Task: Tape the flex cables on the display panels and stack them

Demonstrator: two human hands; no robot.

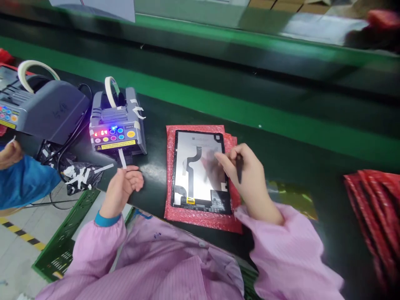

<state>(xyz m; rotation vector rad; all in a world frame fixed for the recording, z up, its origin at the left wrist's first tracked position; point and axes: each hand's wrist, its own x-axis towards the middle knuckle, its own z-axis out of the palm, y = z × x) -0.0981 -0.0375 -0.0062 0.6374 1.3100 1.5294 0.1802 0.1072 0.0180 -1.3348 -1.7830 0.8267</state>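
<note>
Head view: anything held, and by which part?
The left hand has the white tape strip by its lower end. The right hand holds a dark slender tool; which part it grips cannot be told.

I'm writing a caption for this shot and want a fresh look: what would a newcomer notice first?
Probably the red bubble wrap in the middle, with the dark-framed panel lying on it beside the right hand. Next, the lit tape dispenser to the left, its display glowing red and blue, with a white strip coming out at the left hand.
</note>
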